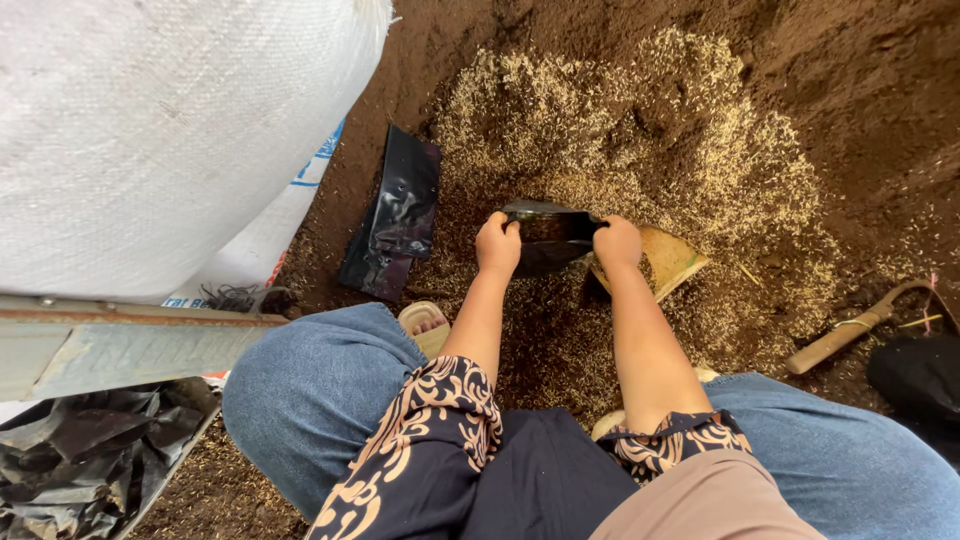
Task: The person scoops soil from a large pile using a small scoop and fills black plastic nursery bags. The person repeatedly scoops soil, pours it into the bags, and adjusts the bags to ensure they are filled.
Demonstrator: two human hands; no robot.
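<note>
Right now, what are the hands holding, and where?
Both hands, left and right, hold a small black plastic bag open by its top rim, one on each side.

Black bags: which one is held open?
The black bag between the left hand and right hand, mouth spread. The other bag lies flat on the soil, left of it, untouched.
</note>
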